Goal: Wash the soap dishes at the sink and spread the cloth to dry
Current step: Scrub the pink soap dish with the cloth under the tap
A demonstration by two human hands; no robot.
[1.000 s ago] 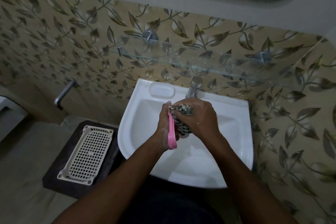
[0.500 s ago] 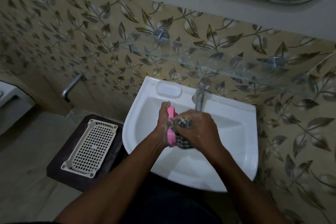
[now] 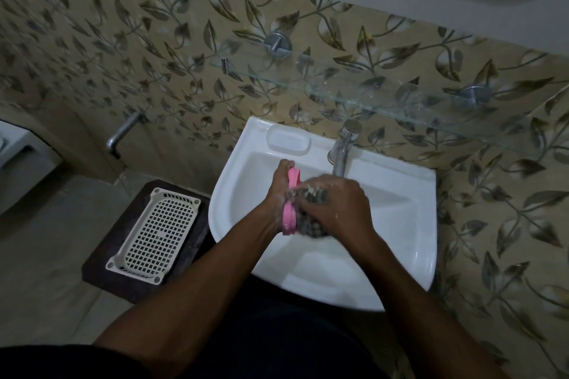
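Note:
Over the white sink (image 3: 246, 163) my left hand (image 3: 278, 194) grips a pink soap dish (image 3: 290, 215), held on edge. My right hand (image 3: 338, 206) clutches a bunched checked cloth (image 3: 311, 218) and presses it against the dish's right face. Suds show on both hands. The steel tap (image 3: 341, 148) stands just behind them. Most of the cloth is hidden under my right hand.
A cream perforated tray (image 3: 157, 231) lies on a dark stool (image 3: 101, 274) left of the sink. A glass shelf (image 3: 354, 95) runs along the leaf-patterned wall above the tap. A wall spout (image 3: 121, 135) sticks out at left. A moulded soap recess (image 3: 288, 141) sits on the sink's back rim.
My right hand has slid the cloth down along the pink dish, more of the dish's top now showing. The view has shifted, so the sink sits further right.

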